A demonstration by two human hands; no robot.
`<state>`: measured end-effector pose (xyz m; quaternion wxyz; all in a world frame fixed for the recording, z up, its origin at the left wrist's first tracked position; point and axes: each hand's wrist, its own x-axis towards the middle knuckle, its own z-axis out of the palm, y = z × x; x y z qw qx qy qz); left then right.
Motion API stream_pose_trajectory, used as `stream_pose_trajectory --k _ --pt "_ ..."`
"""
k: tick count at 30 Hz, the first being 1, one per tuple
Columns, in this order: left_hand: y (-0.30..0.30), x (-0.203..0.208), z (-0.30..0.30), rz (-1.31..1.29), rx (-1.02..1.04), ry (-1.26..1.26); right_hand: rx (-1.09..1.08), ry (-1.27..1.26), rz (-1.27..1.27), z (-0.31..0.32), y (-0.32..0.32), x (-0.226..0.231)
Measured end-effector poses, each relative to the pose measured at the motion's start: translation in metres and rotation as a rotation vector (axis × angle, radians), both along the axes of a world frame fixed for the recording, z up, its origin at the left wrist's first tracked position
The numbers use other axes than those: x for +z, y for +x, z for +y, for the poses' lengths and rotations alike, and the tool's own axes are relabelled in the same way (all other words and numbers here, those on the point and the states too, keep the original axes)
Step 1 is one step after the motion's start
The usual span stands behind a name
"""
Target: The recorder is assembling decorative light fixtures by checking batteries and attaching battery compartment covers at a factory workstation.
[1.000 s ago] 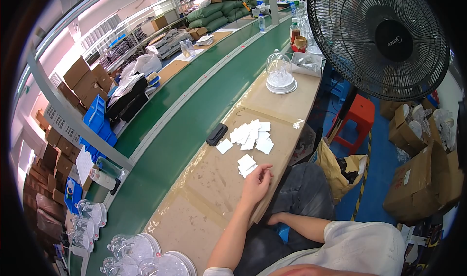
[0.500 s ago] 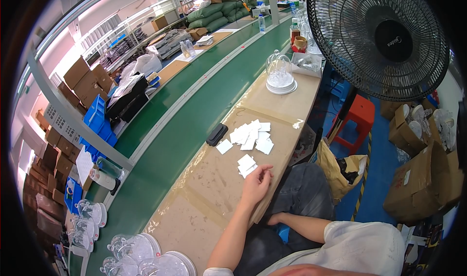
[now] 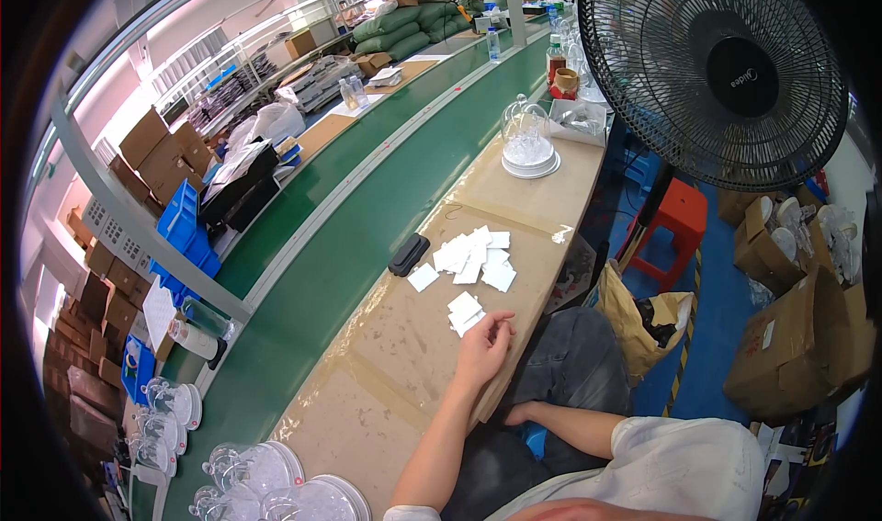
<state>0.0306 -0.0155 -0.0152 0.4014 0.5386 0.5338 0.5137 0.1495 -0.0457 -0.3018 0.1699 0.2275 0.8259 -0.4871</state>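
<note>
My left hand (image 3: 485, 348) rests on the brown board-covered worktop near its right edge. Its fingers are loosely bent and a little apart, with nothing visible between them. Right beside the fingertips lies a small stack of white square cards (image 3: 465, 312). Farther off is a bigger loose heap of white cards (image 3: 473, 253), next to a black oblong case (image 3: 409, 254). My right hand (image 3: 518, 415) hangs low by my lap, below the table edge. Only its wrist side shows; the fingers are hidden behind my leg.
Clear domes on white bases (image 3: 531, 158) stand at the worktop's far end, with more domes (image 3: 262, 470) at lower left. A green conveyor belt (image 3: 303, 328) runs alongside. To the right are a black fan (image 3: 726, 80), a red stool (image 3: 675, 227), a yellow bag (image 3: 638, 328) and cardboard boxes (image 3: 781, 356).
</note>
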Motion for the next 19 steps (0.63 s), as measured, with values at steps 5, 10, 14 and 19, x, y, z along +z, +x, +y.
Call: stream_pose_trajectory --k 5,10,14,19 --pt "0.002 0.003 0.000 -0.003 -0.005 -0.005 -0.012 0.028 -0.007 0.001 0.002 -0.006" --pt "-0.006 0.002 -0.005 0.019 0.014 -0.002 0.033 0.010 0.004 -0.004 -0.007 0.002" --pt "0.001 0.000 0.001 0.014 0.001 0.004 0.033 0.015 -0.027 0.001 0.000 -0.024" --pt "0.000 0.000 0.000 0.005 0.002 0.005 0.026 -0.016 -0.030 0.001 -0.003 -0.060"
